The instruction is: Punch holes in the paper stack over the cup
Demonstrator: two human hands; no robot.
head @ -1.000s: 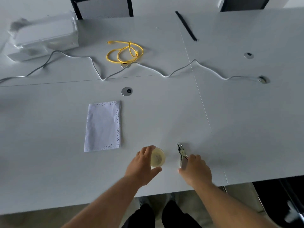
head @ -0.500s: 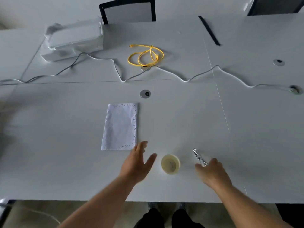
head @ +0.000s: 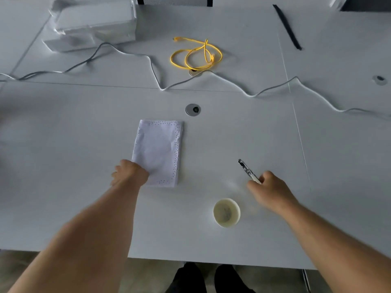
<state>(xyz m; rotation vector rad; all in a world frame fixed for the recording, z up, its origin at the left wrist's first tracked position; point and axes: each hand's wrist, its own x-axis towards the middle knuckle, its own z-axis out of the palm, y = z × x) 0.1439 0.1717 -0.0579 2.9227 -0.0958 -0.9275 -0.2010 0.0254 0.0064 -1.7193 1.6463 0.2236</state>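
A white paper stack (head: 158, 151) with small holes along its top, right and bottom edges lies flat on the white table (head: 243, 134). My left hand (head: 129, 173) rests on its near left corner, fingers curled over the edge. A pale yellow cup (head: 226, 212) stands upright near the table's front edge, with small bits inside. My right hand (head: 269, 191), right of and beyond the cup, is closed on the handles of a metal hole punch (head: 246, 170), whose head points up and left, away from me.
A coiled yellow cable (head: 195, 53) and a long white cord (head: 156, 77) lie across the far half of the table. A wrapped white package (head: 93, 22) sits at the back left, a black strip (head: 286, 26) at the back right. Round metal grommets (head: 192, 109) dot the tabletop.
My left hand left the cup and moved left and forward onto the paper stack's near corner. My right hand kept hold of the punch, whose head now points up and left. The camera view shifted.
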